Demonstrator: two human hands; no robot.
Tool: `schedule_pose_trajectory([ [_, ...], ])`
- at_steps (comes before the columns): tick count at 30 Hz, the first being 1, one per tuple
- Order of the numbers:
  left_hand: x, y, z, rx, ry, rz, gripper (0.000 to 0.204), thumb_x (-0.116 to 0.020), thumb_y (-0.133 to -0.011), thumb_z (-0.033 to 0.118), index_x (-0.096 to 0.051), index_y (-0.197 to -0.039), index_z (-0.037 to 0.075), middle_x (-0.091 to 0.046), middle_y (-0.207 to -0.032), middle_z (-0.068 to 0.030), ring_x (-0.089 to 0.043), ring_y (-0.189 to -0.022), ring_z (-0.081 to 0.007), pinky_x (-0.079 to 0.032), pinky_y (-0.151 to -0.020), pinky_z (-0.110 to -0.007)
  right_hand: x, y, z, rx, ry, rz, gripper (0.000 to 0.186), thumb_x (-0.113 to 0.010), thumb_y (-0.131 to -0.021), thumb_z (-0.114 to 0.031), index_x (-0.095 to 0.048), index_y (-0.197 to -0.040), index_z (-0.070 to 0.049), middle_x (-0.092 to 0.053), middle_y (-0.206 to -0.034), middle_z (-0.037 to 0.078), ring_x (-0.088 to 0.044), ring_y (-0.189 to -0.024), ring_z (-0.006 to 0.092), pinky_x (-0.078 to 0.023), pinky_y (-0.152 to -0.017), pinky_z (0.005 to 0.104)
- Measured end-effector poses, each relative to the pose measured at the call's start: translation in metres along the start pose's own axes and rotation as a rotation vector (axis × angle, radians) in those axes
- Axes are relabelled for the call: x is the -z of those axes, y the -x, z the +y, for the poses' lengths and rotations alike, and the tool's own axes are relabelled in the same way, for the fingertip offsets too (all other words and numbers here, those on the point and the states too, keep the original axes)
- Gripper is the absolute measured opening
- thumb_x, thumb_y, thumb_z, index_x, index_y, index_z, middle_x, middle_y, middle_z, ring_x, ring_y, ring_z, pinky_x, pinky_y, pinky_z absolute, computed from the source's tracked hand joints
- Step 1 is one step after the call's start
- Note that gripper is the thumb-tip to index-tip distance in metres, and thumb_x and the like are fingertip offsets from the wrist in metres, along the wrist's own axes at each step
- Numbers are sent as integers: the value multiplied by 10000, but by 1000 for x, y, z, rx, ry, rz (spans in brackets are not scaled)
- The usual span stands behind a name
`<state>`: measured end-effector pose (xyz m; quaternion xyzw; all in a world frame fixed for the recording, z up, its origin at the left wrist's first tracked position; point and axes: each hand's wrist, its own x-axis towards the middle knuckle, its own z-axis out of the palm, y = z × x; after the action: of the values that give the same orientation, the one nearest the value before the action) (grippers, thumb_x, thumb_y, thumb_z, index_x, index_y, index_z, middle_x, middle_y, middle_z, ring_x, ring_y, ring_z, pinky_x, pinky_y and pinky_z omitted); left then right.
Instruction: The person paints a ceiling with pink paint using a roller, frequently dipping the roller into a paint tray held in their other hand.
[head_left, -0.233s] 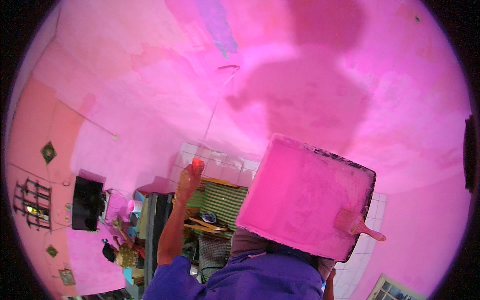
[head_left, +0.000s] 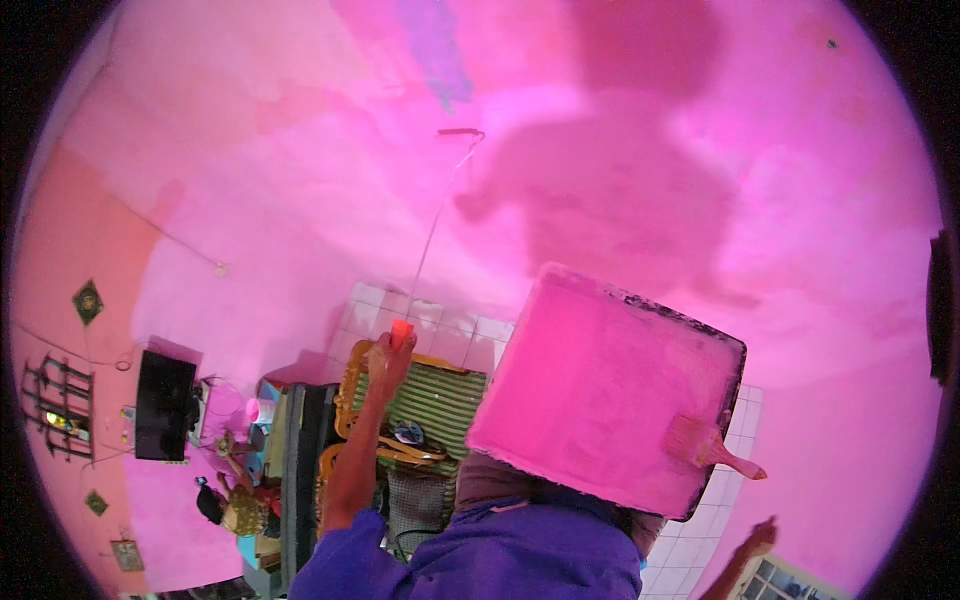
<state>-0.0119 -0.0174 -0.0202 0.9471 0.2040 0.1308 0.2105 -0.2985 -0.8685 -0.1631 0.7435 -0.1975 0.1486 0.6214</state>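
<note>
Roller pole [head_left: 432,235]: thin, pale, long; runs from your raised fist up to the pink ceiling [head_left: 250,150].
Roller head [head_left: 460,131]: small, at the pole's top end, pressed against or just at the ceiling; which of the 2 you cannot tell.
Pole grip [head_left: 401,333]: orange-red end cap showing above your fingers.
Left hand [head_left: 388,362]: yours, arm in a purple sleeve [head_left: 340,565], fist clenched around the lower end of the pole.
Right hand [head_left: 760,538]: yours, low at the right, only partly visible past the tray; whether it is curled or slack you cannot tell, and nothing shows in it.
Paint tray [head_left: 600,385]: square, coated in pink, dark rim, close to your head and above your purple shoulder; what carries it is hidden.
Brush [head_left: 712,448]: 1 flat paintbrush, pink-stained, lying at the tray's lower right corner, handle sticking out over the rim.
Ceiling: pink, patchy, with a bluish streak near the top and a large shadow right of the roller head.
Sofa [head_left: 420,400]: green-striped with a gold frame, far below your left hand.
Television [head_left: 165,405]: dark screen on the pink wall at the left.
Floor [head_left: 440,320]: white tiles beyond the sofa.
</note>
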Motion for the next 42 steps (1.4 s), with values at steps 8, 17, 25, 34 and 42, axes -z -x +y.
schedule_pose_trajectory([
  [8, 44, 27, 65, 278, 503, -274, 231, -585, -790, 224, -566, -776, -6, -567, -661, -93, -544, -560, -161, -418, -492, -293, 286, -337, 177, -520, -2202, -10, 131, -506, -878, -133, -523, -820, -16, -467, -715, 11, -438, -664, 98, -384, -582, 254],
  [17, 74, 42, 112, 400, 1027, -431, 264, -669, -757, 180, -585, -918, -11, -580, -744, -25, -536, -643, -94, -446, -574, -238, 573, -352, 65, 1091, -2446, -1190, 378, -540, -842, -245, -490, -1112, 14, -583, -923, 142, -572, -833, 212, -475, -725, 322],
  [25, 32, 57, 135, 638, 1418, -387, 395, -701, -725, 96, -443, -1006, -5, -551, -851, -83, -535, -708, -137, -462, -594, -282, 644, -297, 24, 669, -2483, -2101, 370, -444, -852, -218, -432, -1168, -26, -555, -953, 103, -549, -819, 198, -458, -699, 334],
  [34, 25, 49, 174, 648, 1414, -289, 438, -710, -731, 174, -431, -1010, -16, -546, -838, -136, -568, -683, -178, -483, -492, -287, 629, -323, 12, 997, -2516, -1383, 455, -558, -760, -48, -416, -1185, 29, -545, -968, 120, -567, -823, 170, -493, -659, 293],
  [42, 23, -12, 205, 327, 2022, -873, 219, -515, -883, 263, -518, -1009, 84, -571, -829, -18, -567, -725, -130, -473, -665, -241, 582, -405, 73, 677, -2784, -1320, 417, -500, -798, -98, -436, -1196, 11, -580, -881, 133, -610, -743, 218, -516, -688, 308],
])
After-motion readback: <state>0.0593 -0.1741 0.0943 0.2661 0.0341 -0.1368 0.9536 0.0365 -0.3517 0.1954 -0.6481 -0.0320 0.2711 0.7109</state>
